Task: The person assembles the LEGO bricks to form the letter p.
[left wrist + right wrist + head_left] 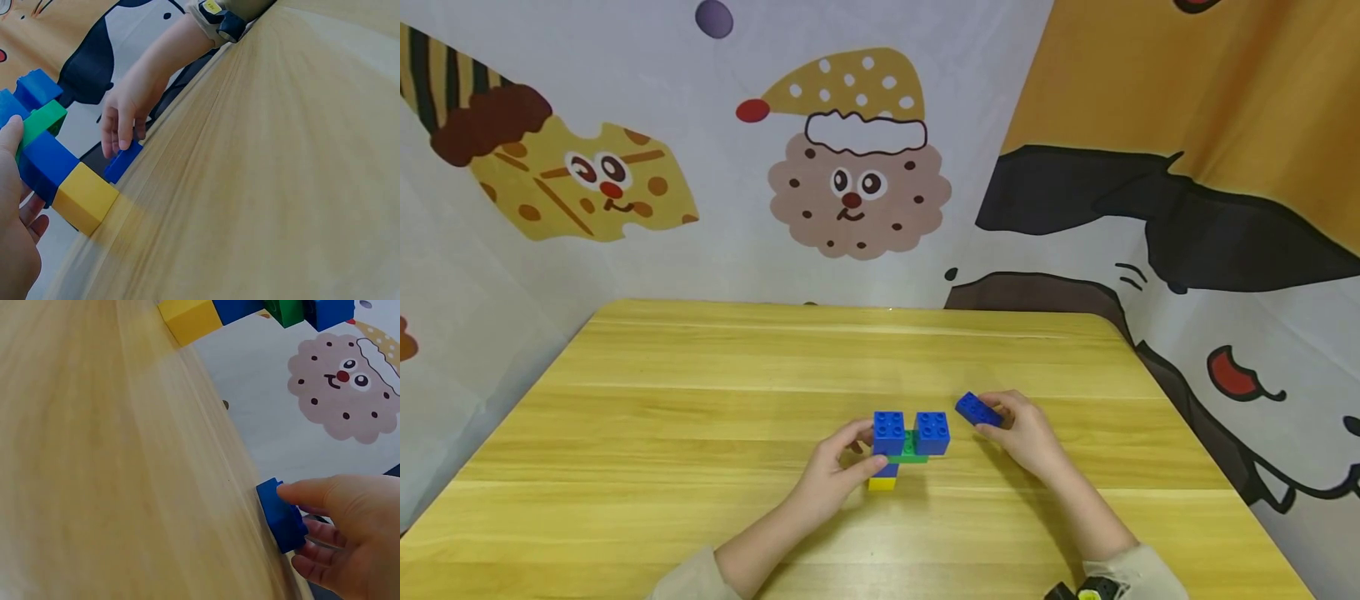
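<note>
My left hand holds a small stack of toy building bricks upright, thumb on the near side and fingers behind. At its foot is a yellow brick, with a blue brick above it. A green brick lies across that and juts out to the right. Two blue square bricks, the left one and the right one, sit on top with a gap between them. To the right of the stack, my right hand pinches a longer blue brick low over the tabletop.
A wood-grain table spreads under both hands. Behind it hangs a pale cloth printed with cartoon figures, reaching down to the table's far edge. A dark wrist device is strapped at the right sleeve.
</note>
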`<state>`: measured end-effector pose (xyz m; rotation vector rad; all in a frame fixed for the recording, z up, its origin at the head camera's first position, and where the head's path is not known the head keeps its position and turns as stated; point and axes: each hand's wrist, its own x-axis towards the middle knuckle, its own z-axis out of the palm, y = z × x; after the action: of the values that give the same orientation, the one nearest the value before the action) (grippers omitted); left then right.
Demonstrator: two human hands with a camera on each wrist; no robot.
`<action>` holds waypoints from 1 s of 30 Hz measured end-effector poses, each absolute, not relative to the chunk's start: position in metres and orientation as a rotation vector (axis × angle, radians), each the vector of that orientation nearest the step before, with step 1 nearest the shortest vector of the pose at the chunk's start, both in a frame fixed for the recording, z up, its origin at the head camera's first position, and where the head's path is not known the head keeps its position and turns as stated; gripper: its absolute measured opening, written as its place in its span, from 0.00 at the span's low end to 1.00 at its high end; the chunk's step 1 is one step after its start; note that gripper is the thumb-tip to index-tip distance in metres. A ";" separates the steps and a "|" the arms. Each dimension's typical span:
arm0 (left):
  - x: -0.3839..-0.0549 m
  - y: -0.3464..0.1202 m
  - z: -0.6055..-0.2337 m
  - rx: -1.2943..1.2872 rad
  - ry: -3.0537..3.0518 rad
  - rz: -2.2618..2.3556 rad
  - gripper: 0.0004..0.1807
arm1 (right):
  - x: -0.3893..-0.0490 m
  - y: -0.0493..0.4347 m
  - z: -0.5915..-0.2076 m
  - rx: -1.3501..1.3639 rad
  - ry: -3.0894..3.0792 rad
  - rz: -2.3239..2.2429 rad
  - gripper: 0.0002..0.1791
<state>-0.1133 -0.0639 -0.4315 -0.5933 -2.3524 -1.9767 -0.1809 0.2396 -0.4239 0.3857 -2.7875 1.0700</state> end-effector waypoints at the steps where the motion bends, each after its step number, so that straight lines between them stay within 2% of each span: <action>1: -0.113 -0.064 -0.432 -0.594 -2.353 -1.978 0.19 | -0.181 0.240 -0.425 0.384 -2.790 1.071 0.23; 17: -0.113 -0.064 -0.429 -0.581 -2.372 -1.984 0.20 | -0.182 0.242 -0.431 0.386 -2.805 1.097 0.23; 30: -0.112 -0.064 -0.430 -0.577 -2.377 -1.975 0.19 | -0.179 0.238 -0.419 0.419 -2.693 1.125 0.21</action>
<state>-0.1125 -0.0636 -0.4301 -0.5774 -2.3772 -1.9749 -0.1786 0.2377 -0.4192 0.4188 -2.6932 1.1246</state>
